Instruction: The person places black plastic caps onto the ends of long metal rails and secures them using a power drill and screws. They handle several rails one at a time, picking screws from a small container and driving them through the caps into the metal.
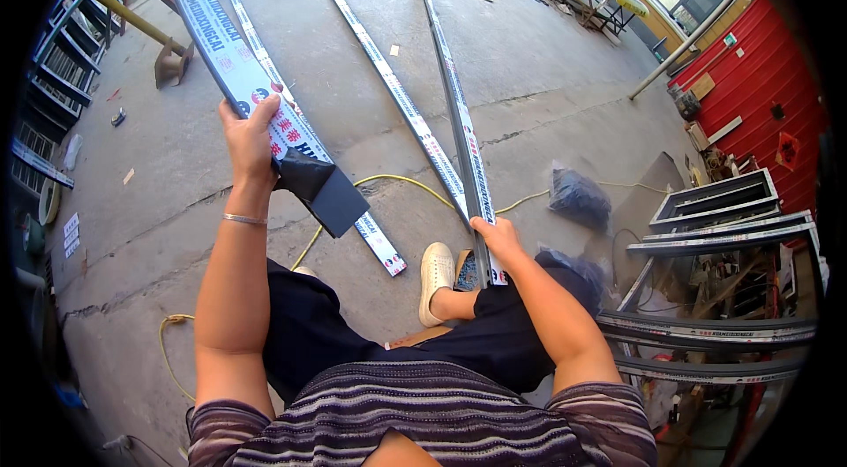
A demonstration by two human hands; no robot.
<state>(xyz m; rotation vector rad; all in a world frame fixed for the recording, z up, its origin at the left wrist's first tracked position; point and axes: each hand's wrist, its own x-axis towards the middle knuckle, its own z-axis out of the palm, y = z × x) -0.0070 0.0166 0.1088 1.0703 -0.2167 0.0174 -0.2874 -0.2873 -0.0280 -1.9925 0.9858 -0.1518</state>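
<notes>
My left hand (251, 139) is closed round a long, wide metal profile (207, 26) covered in white and blue printed film. At its near end a folded black flap (328, 194) sticks out. My right hand (498, 239) grips the near end of a narrow dark profile (454, 97) with a printed film strip, which slants away from me over the floor. Just left of it lies a second narrow film-covered profile (379, 70), its near end touching or close to the first. Another white strip (379, 242) runs on the floor partly hidden beneath the wide profile.
A yellow cable (397, 178) crosses the concrete floor under the profiles. Dark plastic bags (579, 198) lie to the right, near stacked window frames (715, 202) and a red metal wall (750, 97). Dark racks (66, 57) stand left, beside a yellow pole (128, 13).
</notes>
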